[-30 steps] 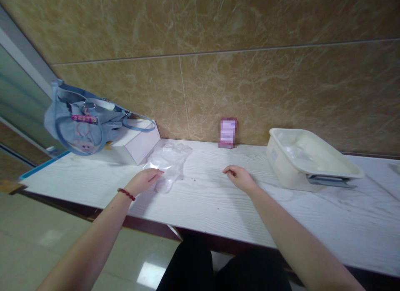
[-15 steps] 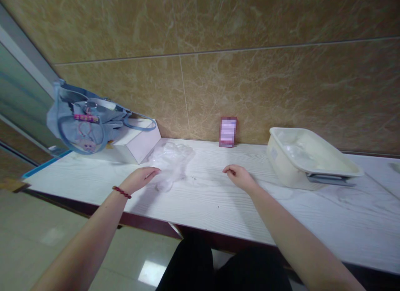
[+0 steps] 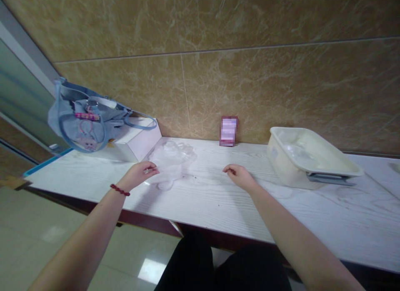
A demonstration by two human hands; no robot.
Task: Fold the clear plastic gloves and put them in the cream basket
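A crumpled heap of clear, thin plastic (image 3: 171, 159) lies on the white wood-grain table. At its left edge is my left hand (image 3: 140, 174), with a gap between thumb and fingers and nothing visible in them; a dark red braided bracelet circles that wrist. My right hand (image 3: 239, 175) stays over the table to the right of the plastic, apart from it. Its fingers are curled together, and no object shows in them.
A cream plastic bin (image 3: 290, 168) with clear plastic inside and a grey handle stands at the right. At the left, a light blue bag (image 3: 81, 130) rests on a white box (image 3: 137, 143). A pixelated pink-purple item (image 3: 228, 131) leans against the marbled wall.
My left thumb and fingers have parted, and that hand has shifted slightly left and up. The clear plastic has spread and settled a little. My right hand has hardly moved.
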